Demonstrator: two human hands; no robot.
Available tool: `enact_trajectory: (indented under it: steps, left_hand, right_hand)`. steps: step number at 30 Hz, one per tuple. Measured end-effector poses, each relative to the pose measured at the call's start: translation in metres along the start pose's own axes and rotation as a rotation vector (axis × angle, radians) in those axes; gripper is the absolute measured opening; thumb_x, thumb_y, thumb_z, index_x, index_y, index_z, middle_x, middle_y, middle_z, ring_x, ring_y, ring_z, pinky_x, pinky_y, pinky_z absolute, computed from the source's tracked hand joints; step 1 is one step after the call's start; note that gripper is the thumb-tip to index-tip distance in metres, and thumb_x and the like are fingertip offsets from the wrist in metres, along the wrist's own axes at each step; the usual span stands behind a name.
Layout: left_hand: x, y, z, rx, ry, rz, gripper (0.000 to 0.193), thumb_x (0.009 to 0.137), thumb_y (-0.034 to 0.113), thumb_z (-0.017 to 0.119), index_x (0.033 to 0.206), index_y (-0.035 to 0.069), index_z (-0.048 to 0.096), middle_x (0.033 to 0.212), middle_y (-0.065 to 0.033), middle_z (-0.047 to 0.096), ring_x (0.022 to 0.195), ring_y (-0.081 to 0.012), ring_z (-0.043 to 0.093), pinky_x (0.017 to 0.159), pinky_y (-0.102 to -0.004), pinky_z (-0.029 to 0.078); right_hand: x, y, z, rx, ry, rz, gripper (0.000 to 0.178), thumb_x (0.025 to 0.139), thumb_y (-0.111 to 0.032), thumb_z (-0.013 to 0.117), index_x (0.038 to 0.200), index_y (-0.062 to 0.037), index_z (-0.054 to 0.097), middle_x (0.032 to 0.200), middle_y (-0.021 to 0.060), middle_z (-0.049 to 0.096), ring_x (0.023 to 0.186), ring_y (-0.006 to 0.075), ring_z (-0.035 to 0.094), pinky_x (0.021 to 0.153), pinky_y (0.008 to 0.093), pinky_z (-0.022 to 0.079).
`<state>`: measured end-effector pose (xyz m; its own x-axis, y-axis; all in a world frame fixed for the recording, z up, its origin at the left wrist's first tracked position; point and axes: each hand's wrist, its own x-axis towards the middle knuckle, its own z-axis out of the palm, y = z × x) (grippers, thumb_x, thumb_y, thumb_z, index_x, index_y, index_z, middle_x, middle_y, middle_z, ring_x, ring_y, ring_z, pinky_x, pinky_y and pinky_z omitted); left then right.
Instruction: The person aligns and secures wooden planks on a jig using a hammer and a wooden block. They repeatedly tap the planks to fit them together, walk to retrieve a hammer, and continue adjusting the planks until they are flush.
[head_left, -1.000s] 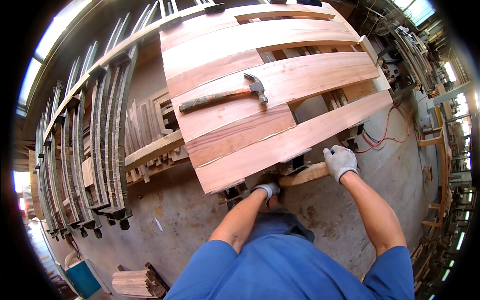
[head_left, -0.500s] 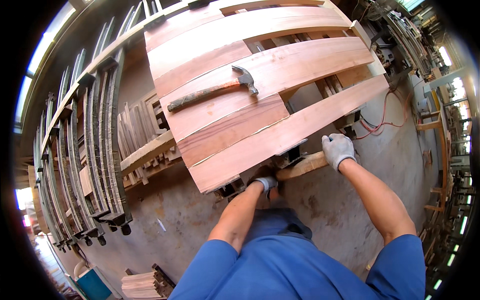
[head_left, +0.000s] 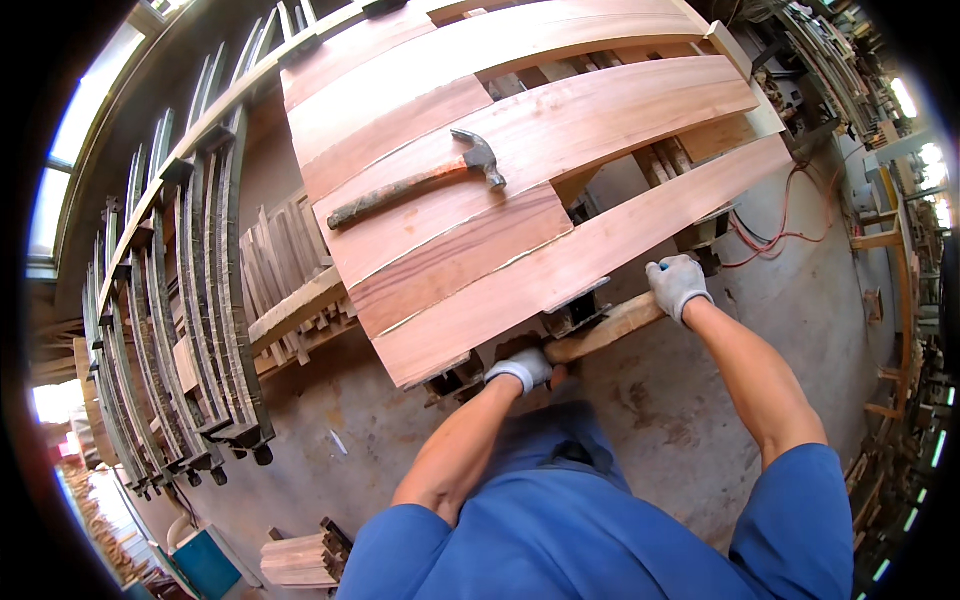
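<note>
My left hand (head_left: 522, 368), in a pale glove, is closed below the panel's near edge, close to the left end of a rough wooden bar (head_left: 612, 328). What its curled fingers hold is hidden. My right hand (head_left: 680, 283), also gloved, is closed at the bar's right end. Above them lies a panel of reddish planks (head_left: 470, 310), with gaps between the boards on its right side and pale glue-like lines along some seams. Dark metal clamp ends (head_left: 575, 312) show under its near edge. A claw hammer (head_left: 420, 185) with a worn handle rests on the planks.
A rack of long metal bar clamps (head_left: 205, 300) stands at the left, with stacked wood strips (head_left: 275, 250) behind it. A red hose (head_left: 790, 235) lies on the floor at the right. Cut wood pieces (head_left: 300, 562) are piled at the lower left.
My left hand has shifted slightly left and shows more fully beside the bar's end. My right hand stays at the other end. The whole view has turned a little.
</note>
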<state>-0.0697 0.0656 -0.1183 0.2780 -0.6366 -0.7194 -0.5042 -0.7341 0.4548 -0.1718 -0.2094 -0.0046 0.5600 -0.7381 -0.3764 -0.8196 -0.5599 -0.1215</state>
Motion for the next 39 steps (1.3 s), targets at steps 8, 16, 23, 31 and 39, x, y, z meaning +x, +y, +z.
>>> enact_trajectory:
  steps: [8,16,23,31,39]
  left_hand:
    - [-0.03,0.017,-0.025,-0.125,-0.05,-0.139,0.041,0.081,0.023,0.062,0.108,-0.005,0.074,0.107,-0.0301,0.072,0.097,-0.0423,0.073,0.089,-0.0461,0.057]
    - [-0.046,0.032,-0.036,-0.037,-0.033,-0.242,0.04,0.074,0.025,0.069,0.103,-0.001,0.076,0.108,-0.0295,0.072,0.103,-0.0423,0.071,0.092,-0.0461,0.056]
    - [-0.056,0.049,-0.055,0.052,-0.101,-0.252,0.048,0.072,0.03,0.073,0.109,0.0,0.074,0.109,-0.028,0.072,0.103,-0.0409,0.071,0.092,-0.046,0.056]
    - [-0.056,0.03,-0.033,0.036,0.102,-0.162,0.051,0.072,0.035,0.075,0.109,0.001,0.073,0.11,-0.0265,0.073,0.102,-0.0406,0.071,0.092,-0.0461,0.057]
    - [-0.052,0.019,-0.026,-0.021,0.125,-0.169,0.047,0.071,0.036,0.075,0.104,0.002,0.075,0.105,-0.026,0.073,0.099,-0.0399,0.072,0.09,-0.0464,0.057]
  right_hand:
    - [0.029,0.03,0.027,-0.041,-0.047,-0.209,0.04,0.091,-0.034,0.051,0.083,-0.0024,0.074,0.099,0.0239,0.072,0.097,0.045,0.068,0.091,0.051,0.054]
    - [0.047,0.042,0.052,0.282,-0.12,0.039,0.039,0.083,-0.033,0.064,0.083,0.0041,0.074,0.1,0.0327,0.07,0.103,0.0468,0.068,0.094,0.0492,0.054]
    - [0.06,0.059,0.086,0.397,-0.115,0.038,0.042,0.082,-0.032,0.067,0.095,0.0075,0.074,0.106,0.0326,0.07,0.107,0.0448,0.068,0.095,0.0478,0.055]
    - [0.055,0.047,0.07,0.178,-0.017,0.095,0.036,0.083,-0.028,0.063,0.098,0.0016,0.077,0.108,0.0291,0.071,0.108,0.0427,0.069,0.097,0.0473,0.054]
    - [0.04,0.024,0.049,0.271,-0.024,0.233,0.037,0.083,-0.024,0.061,0.1,0.0055,0.075,0.11,0.0324,0.07,0.111,0.0436,0.068,0.097,0.0474,0.053]
